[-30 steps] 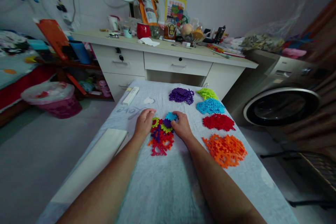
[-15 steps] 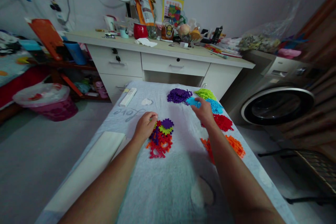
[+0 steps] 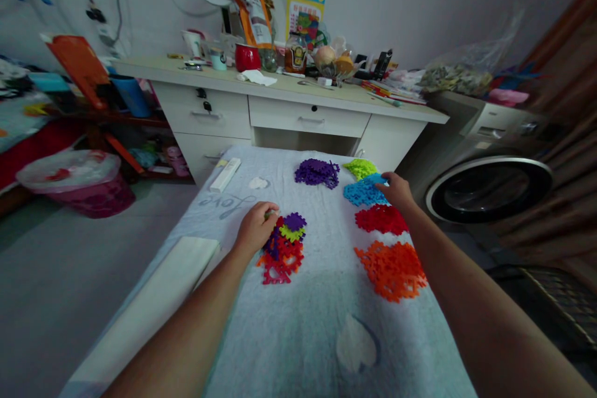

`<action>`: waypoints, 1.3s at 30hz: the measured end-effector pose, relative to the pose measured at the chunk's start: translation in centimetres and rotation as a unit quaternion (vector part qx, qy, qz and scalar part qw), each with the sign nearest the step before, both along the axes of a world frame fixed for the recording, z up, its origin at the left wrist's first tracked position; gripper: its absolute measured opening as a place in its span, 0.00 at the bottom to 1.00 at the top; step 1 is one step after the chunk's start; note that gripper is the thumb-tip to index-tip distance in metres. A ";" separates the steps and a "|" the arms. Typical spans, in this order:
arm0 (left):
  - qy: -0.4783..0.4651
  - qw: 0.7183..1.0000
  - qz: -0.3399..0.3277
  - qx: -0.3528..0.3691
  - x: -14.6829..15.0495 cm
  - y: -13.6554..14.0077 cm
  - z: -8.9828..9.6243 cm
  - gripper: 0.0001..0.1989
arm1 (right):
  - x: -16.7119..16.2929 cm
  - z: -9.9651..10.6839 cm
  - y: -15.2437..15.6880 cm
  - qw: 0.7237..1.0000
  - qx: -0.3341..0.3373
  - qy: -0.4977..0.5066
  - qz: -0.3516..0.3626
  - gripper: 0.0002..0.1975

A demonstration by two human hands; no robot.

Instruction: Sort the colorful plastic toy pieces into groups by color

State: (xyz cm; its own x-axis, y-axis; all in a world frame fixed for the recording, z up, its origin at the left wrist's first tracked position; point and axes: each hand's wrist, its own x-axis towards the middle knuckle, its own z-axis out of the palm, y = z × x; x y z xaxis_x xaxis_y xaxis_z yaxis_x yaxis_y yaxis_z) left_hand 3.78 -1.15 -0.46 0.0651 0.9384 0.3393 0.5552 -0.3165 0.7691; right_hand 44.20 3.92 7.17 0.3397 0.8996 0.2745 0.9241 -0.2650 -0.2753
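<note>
My left hand is closed at the upper left edge of a cluster of joined plastic gear pieces, coloured red, orange, purple and yellow-green. A small greenish bit shows at its fingertips. My right hand is at the right end of a pile of blue gear pieces, thumb and fingers slightly apart, touching the pile's edge. Close by are a yellow-green pile behind, a red pile and an orange pile in front. A purple pile lies to the left of these.
The pieces lie on a cloth-covered table. A white box and a long white board lie along its left side. Behind stands a cluttered white desk; a washing machine is at the right, a pink bin at the left.
My right hand has moved right, from over the blue pieces to their right end. The blue pile's left edge now lies farther from the purple pile. My left hand stays at the cluster.
</note>
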 end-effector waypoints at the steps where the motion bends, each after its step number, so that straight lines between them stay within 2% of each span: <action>1: 0.002 1.000 -0.001 -0.001 0.0 0.0 0.0 0.10 | -0.4 0.0 0.1 1.000 -0.008 -0.002 -0.009 0.22; 4: 0.006 1.000 -0.001 -0.002 0.0 0.0 0.0 0.10 | -1.6 0.1 0.1 0.999 -0.037 -0.013 -0.038 0.23; 8: 0.004 1.000 -0.001 -0.003 0.0 0.0 -0.1 0.10 | -2.4 0.2 -0.1 0.996 -0.068 -0.043 -0.042 0.22; 19: 0.005 1.000 -0.001 0.000 0.0 0.0 0.0 0.09 | -3.8 0.7 -1.3 0.995 -0.063 -0.078 -0.008 0.19; 26: 0.000 1.000 -0.002 0.000 0.0 -0.1 0.0 0.09 | -4.4 1.3 0.9 0.991 -0.095 -0.093 0.031 0.21; 33: -0.005 1.000 -0.008 0.005 -0.1 0.1 -0.1 0.08 | -4.2 0.9 3.9 0.968 -0.183 -0.142 0.096 0.26; 39: -0.003 1.000 -0.006 0.000 -0.1 0.0 -0.1 0.08 | -4.0 0.5 4.4 0.955 -0.233 -0.149 0.111 0.23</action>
State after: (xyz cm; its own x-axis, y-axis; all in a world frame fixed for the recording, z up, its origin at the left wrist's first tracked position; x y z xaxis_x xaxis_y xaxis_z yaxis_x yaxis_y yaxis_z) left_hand 3.71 -1.15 -0.55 0.0748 0.9375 0.3398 0.5457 -0.3237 0.7729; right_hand 40.20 8.32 7.68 0.0959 0.9884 -0.1181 0.9906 -0.0832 0.1083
